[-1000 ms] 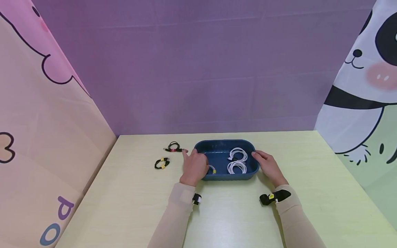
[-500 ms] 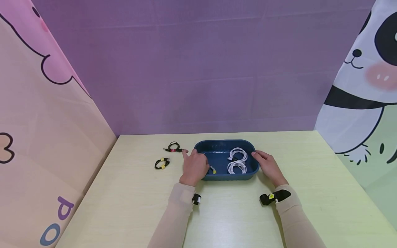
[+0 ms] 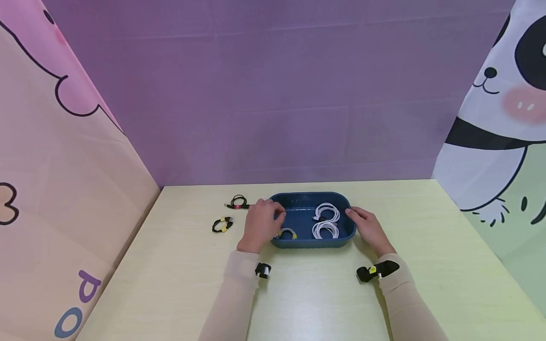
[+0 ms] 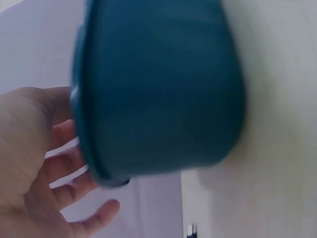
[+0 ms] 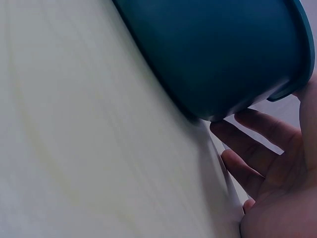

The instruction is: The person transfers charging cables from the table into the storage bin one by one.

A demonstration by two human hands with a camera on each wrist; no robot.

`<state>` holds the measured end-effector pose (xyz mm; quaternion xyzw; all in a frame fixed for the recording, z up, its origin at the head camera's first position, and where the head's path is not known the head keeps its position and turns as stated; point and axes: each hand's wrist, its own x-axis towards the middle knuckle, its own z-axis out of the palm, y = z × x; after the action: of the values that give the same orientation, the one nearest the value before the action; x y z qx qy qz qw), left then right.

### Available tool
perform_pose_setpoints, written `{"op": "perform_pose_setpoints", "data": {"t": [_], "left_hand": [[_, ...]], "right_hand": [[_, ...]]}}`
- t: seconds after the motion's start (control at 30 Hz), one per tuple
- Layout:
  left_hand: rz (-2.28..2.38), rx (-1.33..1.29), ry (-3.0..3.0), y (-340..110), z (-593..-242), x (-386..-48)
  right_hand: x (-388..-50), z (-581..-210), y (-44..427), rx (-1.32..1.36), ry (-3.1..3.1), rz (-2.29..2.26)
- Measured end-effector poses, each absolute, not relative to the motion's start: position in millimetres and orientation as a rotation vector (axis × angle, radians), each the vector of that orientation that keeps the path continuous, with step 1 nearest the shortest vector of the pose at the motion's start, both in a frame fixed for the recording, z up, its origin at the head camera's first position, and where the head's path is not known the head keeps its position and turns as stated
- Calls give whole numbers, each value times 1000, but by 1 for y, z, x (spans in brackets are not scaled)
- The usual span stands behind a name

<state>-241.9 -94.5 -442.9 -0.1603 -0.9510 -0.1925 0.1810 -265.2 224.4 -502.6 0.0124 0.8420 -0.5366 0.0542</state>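
Note:
A blue oblong bin [image 3: 304, 243] stands on the table. My left hand [image 3: 262, 221] is over its left end, fingers loosely bent, with nothing seen between them. In the left wrist view the fingers [image 4: 64, 196] of this hand spread beyond the bin's rim [image 4: 84, 99]. My right hand [image 3: 370, 227] grips the right end, thumb over the rim and fingers [image 5: 247, 144] against the outer wall. Inside lie two white coiled cables, a rear one [image 3: 328, 212] and a front one [image 3: 325, 230], plus a small white cable with yellow ties [image 3: 288, 231] partly behind my left hand.
Left of the bin lie a black cable with a red tie [image 3: 237, 202] and a black cable with yellow ties [image 3: 222, 225]. A purple cloth [image 3: 273, 94] hangs behind the pale table [image 3: 315, 293], and printed cloths flank both sides.
My left hand has come up off the small cable at the bin's left end and shifted slightly left, uncovering more of that cable. The right hand stays put on the bin.

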Motion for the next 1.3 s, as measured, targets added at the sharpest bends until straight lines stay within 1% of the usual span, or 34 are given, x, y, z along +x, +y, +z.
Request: {"op": "perform_pose_setpoints", "data": {"t": [0.1, 0.27, 0.4, 0.57, 0.8, 1.3], "left_hand": [[-632, -390, -2630, -110, -438, -244], [-717, -180, -2635, -145, -431, -246], [-761, -38, -2676, -172, -430, -244], [-819, 80, -2718, -198, -434, -241], [-851, 195, -2765, -216, -441, -240], [-887, 427, -2825, -238, -460, -236]], "right_hand": [[-265, -502, 224, 39, 2554, -1628], [-266, -503, 224, 46, 2547, -1625], [-265, -503, 225, 53, 2546, -1628], [-266, -503, 226, 51, 2551, -1632], [-266, -504, 226, 42, 2544, -1640], [-264, -502, 225, 49, 2525, -1665]]}}
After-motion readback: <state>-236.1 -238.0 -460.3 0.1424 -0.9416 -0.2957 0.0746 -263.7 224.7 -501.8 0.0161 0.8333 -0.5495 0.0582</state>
